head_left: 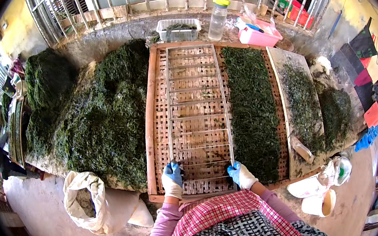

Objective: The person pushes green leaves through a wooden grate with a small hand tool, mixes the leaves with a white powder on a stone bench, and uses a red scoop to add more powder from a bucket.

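Observation:
A long metal frame with thin crossbars [196, 116] lies over the left part of a woven bamboo tray with a wooden border [152, 99]. My left hand [172, 180], in a blue and white glove, is closed around the frame's near left side. Its near right side is gripped by my right hand [242, 175], gloved the same way. Through the bars the bare weave shows, with a few green scraps on it. Right of the frame, a flat rectangular layer of dark green seaweed [253, 115] covers the tray from far to near.
Large seaweed heaps [104, 113] stand to the left. At right, a board [297, 105] bears loose seaweed and a wooden block [301, 149]. A plastic tub [179, 35], a yellow-lidded bottle [219, 19] and a pink basket [260, 35] line the back. A white sack [89, 222] stands front left.

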`<state>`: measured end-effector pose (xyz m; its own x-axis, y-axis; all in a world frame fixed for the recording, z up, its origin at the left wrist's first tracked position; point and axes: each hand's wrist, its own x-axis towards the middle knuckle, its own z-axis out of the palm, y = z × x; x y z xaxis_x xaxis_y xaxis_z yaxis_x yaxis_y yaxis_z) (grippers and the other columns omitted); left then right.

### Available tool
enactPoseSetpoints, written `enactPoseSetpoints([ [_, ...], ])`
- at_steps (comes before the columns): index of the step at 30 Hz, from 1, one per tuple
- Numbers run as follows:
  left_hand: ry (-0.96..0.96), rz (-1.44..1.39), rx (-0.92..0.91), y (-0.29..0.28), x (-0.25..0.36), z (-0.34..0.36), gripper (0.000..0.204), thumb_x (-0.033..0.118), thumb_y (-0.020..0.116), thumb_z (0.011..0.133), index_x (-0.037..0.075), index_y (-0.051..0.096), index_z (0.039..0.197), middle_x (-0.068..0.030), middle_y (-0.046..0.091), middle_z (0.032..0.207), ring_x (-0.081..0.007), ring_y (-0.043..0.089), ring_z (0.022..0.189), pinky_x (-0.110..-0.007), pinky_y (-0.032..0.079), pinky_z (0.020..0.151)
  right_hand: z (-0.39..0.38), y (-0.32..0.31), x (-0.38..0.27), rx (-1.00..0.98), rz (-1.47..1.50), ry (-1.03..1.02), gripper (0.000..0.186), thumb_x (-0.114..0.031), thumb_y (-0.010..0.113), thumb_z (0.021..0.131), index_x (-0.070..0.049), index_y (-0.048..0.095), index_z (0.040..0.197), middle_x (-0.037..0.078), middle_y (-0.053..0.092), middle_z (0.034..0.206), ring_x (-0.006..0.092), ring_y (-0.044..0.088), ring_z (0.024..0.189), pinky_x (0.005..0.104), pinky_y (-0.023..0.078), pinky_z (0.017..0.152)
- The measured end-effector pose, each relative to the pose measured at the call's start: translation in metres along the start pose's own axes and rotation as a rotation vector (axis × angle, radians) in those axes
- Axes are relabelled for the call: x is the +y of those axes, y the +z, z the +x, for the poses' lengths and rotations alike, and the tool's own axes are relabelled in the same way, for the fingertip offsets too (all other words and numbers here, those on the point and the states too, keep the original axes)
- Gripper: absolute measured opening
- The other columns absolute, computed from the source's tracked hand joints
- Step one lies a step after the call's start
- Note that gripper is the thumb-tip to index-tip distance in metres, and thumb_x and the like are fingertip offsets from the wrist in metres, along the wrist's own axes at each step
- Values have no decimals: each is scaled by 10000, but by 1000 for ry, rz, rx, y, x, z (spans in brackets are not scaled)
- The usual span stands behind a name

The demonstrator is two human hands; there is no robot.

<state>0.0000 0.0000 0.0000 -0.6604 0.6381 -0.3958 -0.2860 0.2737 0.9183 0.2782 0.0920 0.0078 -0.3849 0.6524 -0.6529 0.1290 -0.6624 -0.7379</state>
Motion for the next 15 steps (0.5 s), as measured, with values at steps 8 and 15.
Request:
enactPoseSetpoints([
  [8, 460, 901, 180, -2, 55, -5, 251, 288, 628, 894, 69, 683, 785, -143, 669, 704, -325, 656, 639, -414, 518, 588, -4, 7, -13, 311, -882, -219, 286, -259, 620, 893, 8, 642, 994, 218, 671, 804, 361, 643, 733, 443, 502, 676],
  [15, 500, 954, 205, -21, 88, 25, 251, 291, 628, 867, 70, 669, 756, -186, 676, 771, -384, 664, 743, -456, 528, 680, -75, 40, -64, 536, -1155, -328, 393, -303, 625, 887, 27, 658, 1098, 222, 706, 939, 373, 693, 852, 435, 539, 761],
])
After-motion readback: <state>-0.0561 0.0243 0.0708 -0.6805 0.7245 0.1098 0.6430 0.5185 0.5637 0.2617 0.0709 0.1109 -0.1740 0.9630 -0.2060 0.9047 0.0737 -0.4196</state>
